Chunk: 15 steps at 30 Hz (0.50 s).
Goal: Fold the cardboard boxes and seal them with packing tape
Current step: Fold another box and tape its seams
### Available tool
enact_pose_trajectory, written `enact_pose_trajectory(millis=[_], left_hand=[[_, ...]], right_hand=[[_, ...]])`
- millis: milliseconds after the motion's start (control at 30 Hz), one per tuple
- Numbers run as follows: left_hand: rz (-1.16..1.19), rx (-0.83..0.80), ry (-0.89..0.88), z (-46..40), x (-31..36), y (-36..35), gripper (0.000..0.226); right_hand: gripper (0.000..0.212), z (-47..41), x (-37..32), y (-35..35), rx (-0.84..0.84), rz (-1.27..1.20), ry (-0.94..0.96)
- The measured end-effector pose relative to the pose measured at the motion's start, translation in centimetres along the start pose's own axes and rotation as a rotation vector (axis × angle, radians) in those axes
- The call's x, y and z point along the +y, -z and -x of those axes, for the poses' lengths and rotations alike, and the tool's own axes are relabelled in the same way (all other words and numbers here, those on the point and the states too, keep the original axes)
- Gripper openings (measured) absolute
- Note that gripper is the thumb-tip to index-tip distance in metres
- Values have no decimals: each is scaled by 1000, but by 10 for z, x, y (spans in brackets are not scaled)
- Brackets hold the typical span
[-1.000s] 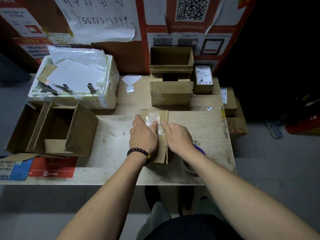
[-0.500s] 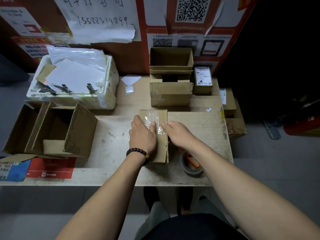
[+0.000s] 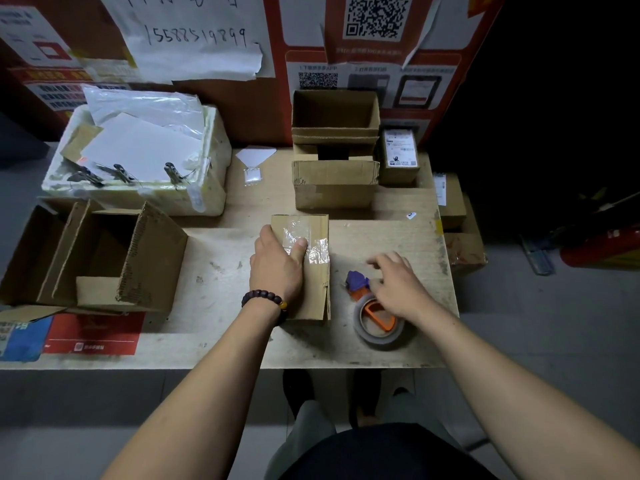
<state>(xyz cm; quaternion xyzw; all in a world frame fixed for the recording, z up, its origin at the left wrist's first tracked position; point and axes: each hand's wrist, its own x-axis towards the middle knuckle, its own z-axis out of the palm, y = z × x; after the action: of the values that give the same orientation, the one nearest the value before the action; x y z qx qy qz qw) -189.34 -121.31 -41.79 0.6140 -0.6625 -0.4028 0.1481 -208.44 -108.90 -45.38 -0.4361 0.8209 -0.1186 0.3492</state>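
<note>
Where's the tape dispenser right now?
In the head view, the tape dispenser lies on the table near its front edge, right of the small cardboard box, with the right hand over it.

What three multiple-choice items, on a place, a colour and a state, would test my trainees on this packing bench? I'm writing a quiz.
1. Where does the tape roll lie?
A. right of the small box
B. on the foam box
C. on the floor

2. What colour is the tape holder's handle?
A. green
B. purple
C. white

3. What is the left hand doing?
A. lifting a clip
B. hanging idle
C. resting on the small box

Key: 1 A, the roll sits on the table beside the box; 2 B, a purple handle above the orange frame; 3 C, palm on the box, thumb on its tape.
</note>
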Motion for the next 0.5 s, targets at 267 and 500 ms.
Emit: enact_pose_trajectory(millis=[267,500], left_hand=[[-13,7,-6,5,3,4,46],[-154,8,-56,5,-1,13,38]], right_hand=[[41,-5,44,-35,-46,380,-118],[41,16,35,-5,-25,-314,-148]])
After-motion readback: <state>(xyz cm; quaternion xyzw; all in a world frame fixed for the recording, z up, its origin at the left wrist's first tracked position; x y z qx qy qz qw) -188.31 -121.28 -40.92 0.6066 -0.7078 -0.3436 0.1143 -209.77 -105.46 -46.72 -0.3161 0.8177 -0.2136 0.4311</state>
